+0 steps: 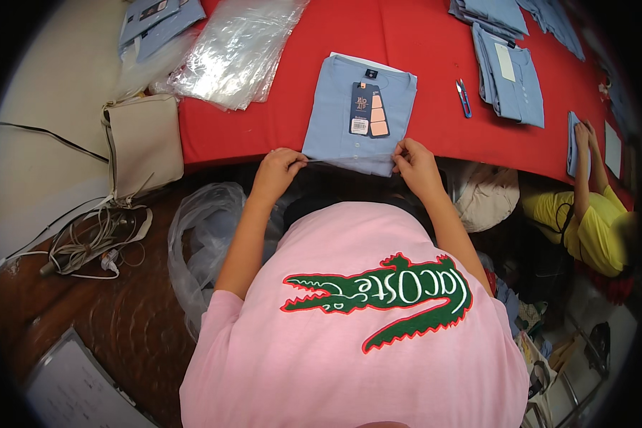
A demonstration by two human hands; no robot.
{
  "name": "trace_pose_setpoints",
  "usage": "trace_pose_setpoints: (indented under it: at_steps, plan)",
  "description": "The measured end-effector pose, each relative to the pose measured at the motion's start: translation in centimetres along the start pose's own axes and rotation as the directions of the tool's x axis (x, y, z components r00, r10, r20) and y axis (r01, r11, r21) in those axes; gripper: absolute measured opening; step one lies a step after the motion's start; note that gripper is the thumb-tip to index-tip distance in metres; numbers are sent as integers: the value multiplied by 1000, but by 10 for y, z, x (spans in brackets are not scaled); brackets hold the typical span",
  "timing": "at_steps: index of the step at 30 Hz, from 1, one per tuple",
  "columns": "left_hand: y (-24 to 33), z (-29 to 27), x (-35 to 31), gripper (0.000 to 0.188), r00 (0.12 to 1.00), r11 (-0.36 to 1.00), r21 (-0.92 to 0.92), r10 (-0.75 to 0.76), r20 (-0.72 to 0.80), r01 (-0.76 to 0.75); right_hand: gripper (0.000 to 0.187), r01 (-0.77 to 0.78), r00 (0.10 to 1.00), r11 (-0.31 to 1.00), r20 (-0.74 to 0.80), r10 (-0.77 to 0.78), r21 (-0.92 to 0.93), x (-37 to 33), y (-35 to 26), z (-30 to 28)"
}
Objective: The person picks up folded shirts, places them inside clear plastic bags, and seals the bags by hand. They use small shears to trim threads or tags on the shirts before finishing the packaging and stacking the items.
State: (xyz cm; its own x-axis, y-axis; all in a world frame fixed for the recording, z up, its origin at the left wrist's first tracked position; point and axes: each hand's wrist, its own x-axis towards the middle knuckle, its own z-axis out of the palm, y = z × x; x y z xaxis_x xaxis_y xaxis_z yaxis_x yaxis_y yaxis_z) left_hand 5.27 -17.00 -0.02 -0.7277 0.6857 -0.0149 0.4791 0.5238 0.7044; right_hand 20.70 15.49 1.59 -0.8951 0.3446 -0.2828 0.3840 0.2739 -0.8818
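A folded light-blue shirt (327, 107) lies at the near edge of the red-covered table, its collar end pointing away from me. On it rests a dark hang tag (362, 103) beside a strip of pale pink panels (378, 114). Across the shirt's near end runs the edge of a clear plastic bag (346, 161). My left hand (279, 171) pinches this edge by the shirt's left corner. At the right corner my right hand (416, 165) grips it, fingers closed. How far the film reaches over the shirt is hard to see.
Clear bags (239, 50) lie in a stack at the back left, near a beige handbag (144, 146). Thread snips (464, 98) and folded blue shirts (510, 82) are to the right. Another person in yellow (595, 232) works at far right. Cables (96, 239) tangle at left.
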Motion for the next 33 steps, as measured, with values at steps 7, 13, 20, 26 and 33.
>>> trace_pose_setpoints:
  at_steps: [7, 13, 20, 26, 33]
  plan:
    - [-9, -11, 39, 14, 1000, 977, 210, -22, -10, 24, 10, 37, 998, 989, -45, -44, -141, 5, 9, 9]
    - [-5, 4, 82, 10, 976, 976, -22, -216, -12, 216, 11, 22, 987, 991, -155, -42, -131, 5, 22, 7]
    - [-33, 7, 84, 13, 806, 638, -511, -344, 481, 577, 13, -70, 980, 997, -189, 61, -43, 9, 31, 2]
    - [13, -2, 58, 7, 921, 959, -165, -161, 355, 231, 14, 140, 958, 970, -220, -184, -201, 19, 25, -23]
    - [4, 24, 68, 8, 988, 972, 224, 104, -118, -76, 16, 75, 950, 983, -288, -122, -169, 34, 31, -6]
